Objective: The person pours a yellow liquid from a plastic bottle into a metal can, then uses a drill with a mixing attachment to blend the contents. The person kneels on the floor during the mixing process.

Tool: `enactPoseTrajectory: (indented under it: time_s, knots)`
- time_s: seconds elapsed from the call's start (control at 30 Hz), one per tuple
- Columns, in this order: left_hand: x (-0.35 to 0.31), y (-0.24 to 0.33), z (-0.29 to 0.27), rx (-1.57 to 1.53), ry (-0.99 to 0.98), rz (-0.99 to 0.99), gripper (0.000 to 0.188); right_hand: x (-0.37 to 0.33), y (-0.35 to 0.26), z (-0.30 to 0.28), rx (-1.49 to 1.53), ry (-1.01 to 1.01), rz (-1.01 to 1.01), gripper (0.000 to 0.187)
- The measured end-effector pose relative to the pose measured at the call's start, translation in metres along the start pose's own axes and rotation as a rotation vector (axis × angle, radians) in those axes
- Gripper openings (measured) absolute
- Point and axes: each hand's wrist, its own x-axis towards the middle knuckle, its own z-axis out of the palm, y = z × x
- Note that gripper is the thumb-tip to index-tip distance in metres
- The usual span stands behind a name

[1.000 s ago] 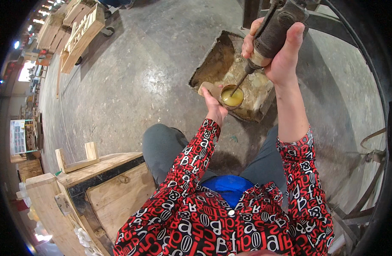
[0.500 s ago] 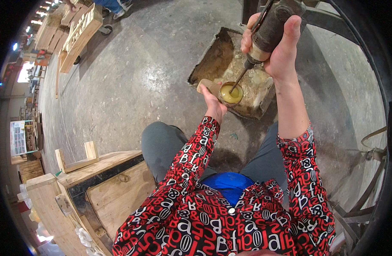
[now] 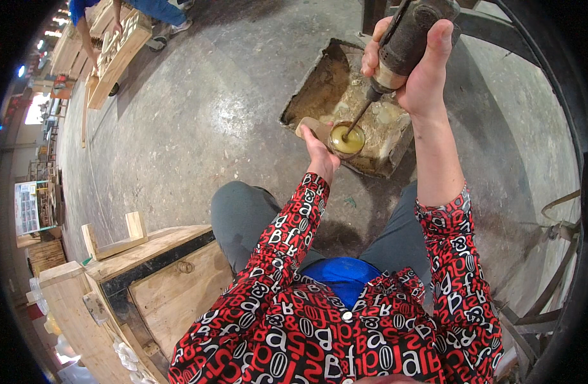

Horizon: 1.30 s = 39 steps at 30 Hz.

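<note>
The right grip (image 3: 424, 89) is wrapped around the body of a dark power drill (image 3: 410, 50), in the upper right of the frame. This drill looks heavy and hard, so I think it is best held by its thick, cylindrical body. Its thin metal rod (image 3: 356, 121) slants down into a glossy yellow liquid (image 3: 353, 143) inside a small round cup (image 3: 349, 155), in the upper middle, slightly right. The left grip (image 3: 321, 153) supports this cup at its side, and also has a flat tan piece (image 3: 308, 125); card or wood, I cannot tell. The cup is probably light, but slippery if the rather thick liquid wets it. Beyond it lies an open tray (image 3: 318, 83), stiff-looking, with rough, crusted walls, on a grey, stained concrete floor (image 3: 230, 121)
</note>
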Motion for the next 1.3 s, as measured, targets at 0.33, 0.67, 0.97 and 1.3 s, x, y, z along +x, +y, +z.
enactPoseTrajectory:
  time_s: [0.33,0.67,0.97,1.3]
  knots:
    - [-0.002,0.006,0.001,0.015,0.015,0.022,0.079,0.003,0.0,0.004,0.038,0.015,0.006,0.085]
    - [-0.003,0.003,0.002,0.001,-0.016,-0.005,0.076,0.002,-0.002,0.002,-0.028,0.026,-0.009,0.084]
    - [-0.004,0.0,0.009,-0.031,-0.052,-0.098,0.068,-0.003,0.002,-0.008,0.075,-0.168,0.064,0.086]
    - [-0.003,0.018,-0.001,-0.109,-0.444,-0.028,0.035,-0.004,0.015,-0.004,0.214,-0.009,0.058,0.108]
